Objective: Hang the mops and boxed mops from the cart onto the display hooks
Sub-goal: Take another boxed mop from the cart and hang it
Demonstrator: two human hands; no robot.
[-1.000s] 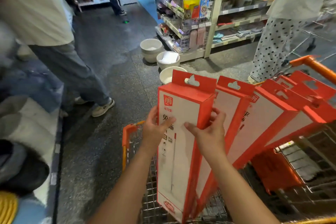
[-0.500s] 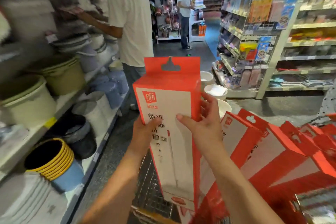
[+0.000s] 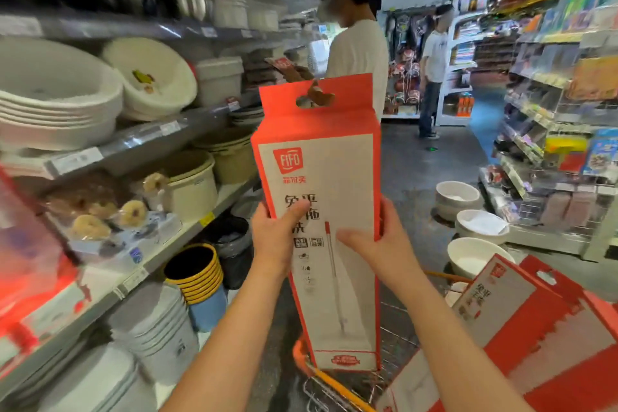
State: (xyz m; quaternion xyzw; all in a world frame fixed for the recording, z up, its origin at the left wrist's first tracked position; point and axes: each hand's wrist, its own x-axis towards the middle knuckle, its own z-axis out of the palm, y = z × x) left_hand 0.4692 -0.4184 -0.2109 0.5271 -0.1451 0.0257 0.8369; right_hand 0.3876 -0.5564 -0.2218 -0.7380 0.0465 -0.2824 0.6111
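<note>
I hold a tall red-and-white boxed mop [image 3: 329, 170] upright in front of me, its hang tab with the cut-out hole at the top. My left hand [image 3: 275, 237] grips its left edge, thumb on the front face. My right hand [image 3: 379, 237] grips the right edge, thumb across the front. Below, the wire cart [image 3: 334, 385] with orange trim carries more boxed mops [image 3: 521, 321] leaning at the lower right. No display hooks are plainly visible.
Shelves on the left hold stacked white basins [image 3: 57, 100], buckets [image 3: 190, 184] and yellow-rimmed pots [image 3: 197, 267]. A person in a white shirt [image 3: 357, 53] stands ahead by the left shelf; another stands further down the aisle. White basins [image 3: 478, 224] sit on the floor right.
The box has come up out of the cart, clear of the other boxes, and is now held higher. My view has swung up and left toward the shelves.
</note>
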